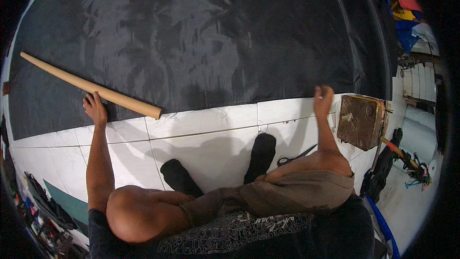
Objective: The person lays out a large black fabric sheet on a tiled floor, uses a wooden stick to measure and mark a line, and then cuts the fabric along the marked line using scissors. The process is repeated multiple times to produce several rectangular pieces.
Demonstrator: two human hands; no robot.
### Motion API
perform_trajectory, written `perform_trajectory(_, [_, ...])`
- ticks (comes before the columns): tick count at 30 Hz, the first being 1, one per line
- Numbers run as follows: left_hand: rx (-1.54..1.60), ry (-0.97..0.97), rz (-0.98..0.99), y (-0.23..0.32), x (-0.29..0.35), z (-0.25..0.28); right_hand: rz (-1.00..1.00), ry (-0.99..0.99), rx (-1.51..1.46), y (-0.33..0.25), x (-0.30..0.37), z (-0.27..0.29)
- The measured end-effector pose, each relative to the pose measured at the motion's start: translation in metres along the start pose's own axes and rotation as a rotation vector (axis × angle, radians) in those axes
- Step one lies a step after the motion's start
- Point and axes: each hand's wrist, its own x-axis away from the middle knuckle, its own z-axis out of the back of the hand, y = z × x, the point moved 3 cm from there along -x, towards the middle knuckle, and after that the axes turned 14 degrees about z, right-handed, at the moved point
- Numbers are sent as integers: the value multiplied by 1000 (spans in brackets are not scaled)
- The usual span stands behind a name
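Cloth [287,43] ran out of view at top, so its full extent couldn't be seen. Scissors [304,154] lay on the tiles [220,151], partly hidden by the R leg. Far R, a heap [408,1] of coloured stuff was blurred & cut by the dark lens rim; L-edge clutter was too dim to sort out.

L hand [96,110]: fingers loosely spread, tips touching the near side of the tube [91,86], not wrapped round it. Tube lay slantwise on the cloth's L part, lower end right by the near edge. R hand [324,100]: fingers curled in, near the cloth's near edge, well apart from the tube; couldn't tell if it pinched anything or touched the cloth.

Box [357,122], brown & squarish w/ yellowish edging, was on the floor just R of the R hand. Couldn't tell if it was lidded; contents, if any, n/a to view. Red-banded handle [394,147] lay beside it.
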Motion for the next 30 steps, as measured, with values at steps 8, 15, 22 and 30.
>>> perform_trajectory(8, [412,-249,300,38,6,4,514,-851,325,-139,8,-50])
perform_trajectory(15, [266,-146,340,75,37,70,457,-771,228,-107,-2,-23])
perform_trajectory(22, [225,-110,391,79,53,91,783,-763,29,-227,-69,-17])
perform_trajectory(30, [322,14,405,74,61,101,970,-1091,-234,-539,-7,-153])
